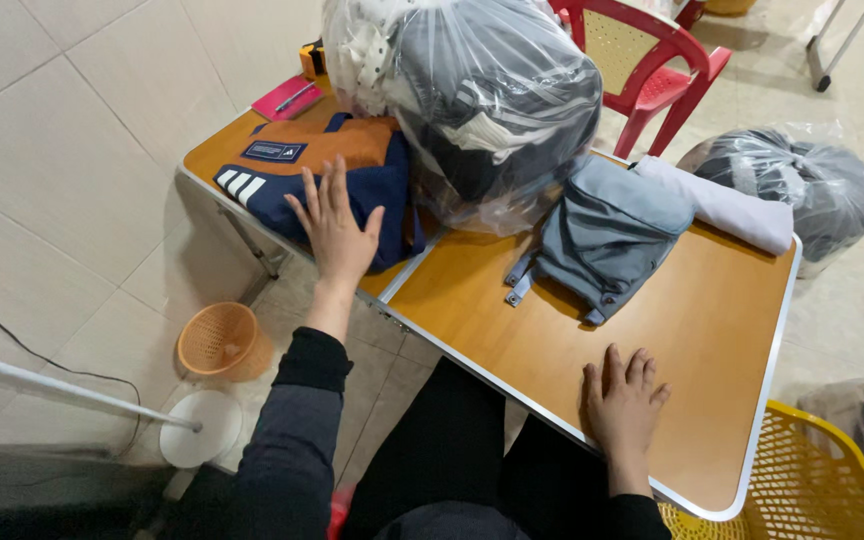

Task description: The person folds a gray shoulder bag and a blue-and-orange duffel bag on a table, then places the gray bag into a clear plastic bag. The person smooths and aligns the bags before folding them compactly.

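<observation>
Two bare hands are resting on a folding table (pixel 712 330) with a wood-coloured top and a pale metal rim, which is filling most of the view from the head camera. Sitting on the far middle of that table, a big clear plastic bag (pixel 482 100) is bulging with dark and white clothes. Just left of the bag and touching it, a folded navy and orange garment (pixel 292 160) with white stripes is lying at the table's left end. To the right of the bag, a folded grey garment (pixel 602 235) is lying with a white folded cloth (pixel 727 205) touching its far edge.

Beyond the table a red plastic chair (pixel 652 70) is standing, and on the floor to the right a second clear bag of dark clothes (pixel 802 180) is sitting. At the lower right corner a yellow mesh basket (pixel 802 480) is showing beside the table, and on the floor to the left a small orange basket (pixel 222 340) is sitting near a white round stand base (pixel 202 425).

The left hand (pixel 337 230) is lying flat, fingers spread, palm down on the navy part of the striped garment, gripping nothing. The right hand (pixel 622 400) is lying flat on the bare tabletop near the front edge, fingers slightly apart, well apart from the grey garment. At the far left corner a small pink notebook (pixel 287 97) is lying with a pen on it.
</observation>
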